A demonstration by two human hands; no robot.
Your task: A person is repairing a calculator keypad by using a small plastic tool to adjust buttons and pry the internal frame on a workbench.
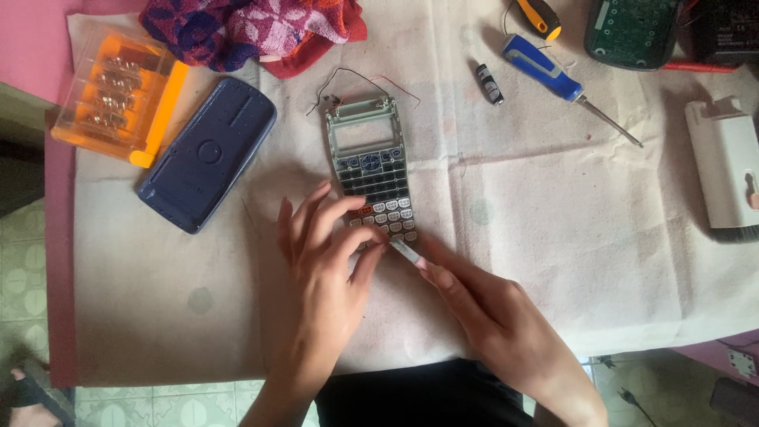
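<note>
left hand [320, 253] on calculator [373, 170], right hand [482, 304] gripping tool [407, 252]

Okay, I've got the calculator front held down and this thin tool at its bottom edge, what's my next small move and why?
Probably ease the thin tool a little further along the bottom edge of the calculator front. The right hand has its tip right at that edge, and the left hand fingers already press on the lower keys, steadying it.
</note>
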